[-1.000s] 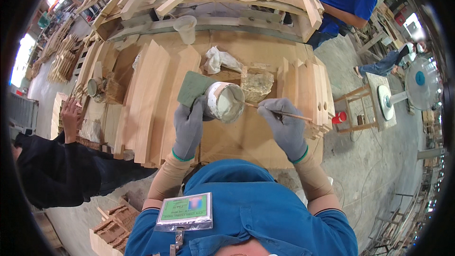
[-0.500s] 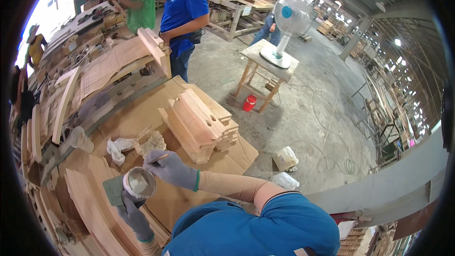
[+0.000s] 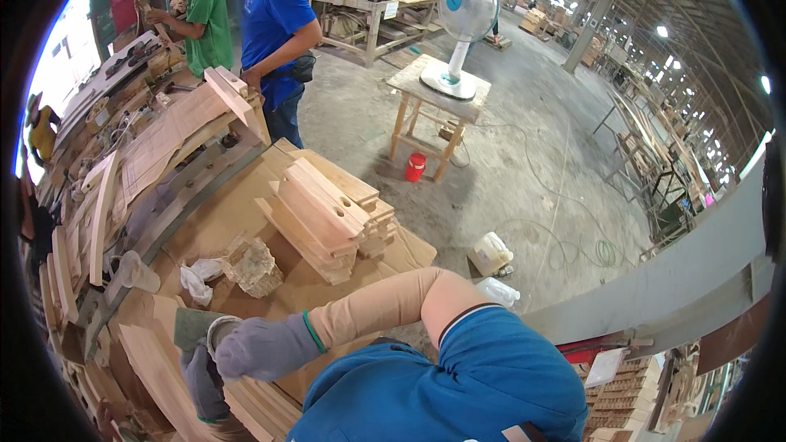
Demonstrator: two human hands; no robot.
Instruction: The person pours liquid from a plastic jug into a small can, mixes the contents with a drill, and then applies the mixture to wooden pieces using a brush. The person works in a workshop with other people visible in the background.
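Both my hands wear grey gloves with green cuffs. My left hand [image 3: 203, 383] is closed around a round cup [image 3: 218, 331], whose far rim shows. Beside the cup, a flat grey-green square piece [image 3: 190, 327] sticks out above my left fingers. My right hand [image 3: 266, 349] is curled in a fist right over the cup, covering its mouth. The thin wooden stick seen in its fingers a moment ago is hidden behind the glove now. Long pale wooden boards [image 3: 151, 358] lie beneath my hands.
A stack of wooden pieces [image 3: 319, 213] sits on the cardboard [image 3: 409, 255], near a crumbly tan block [image 3: 254, 268], a white cloth [image 3: 196, 282] and a plastic cup [image 3: 141, 272]. Two people stand beyond the bench. A fan [image 3: 467, 12] stands on a small table; jugs [image 3: 491, 254] are on the floor.
My right hand has moved left and down over the cup, hiding the stick and the white paste inside. The whole view has shifted slightly, and the right forearm now reaches further across.
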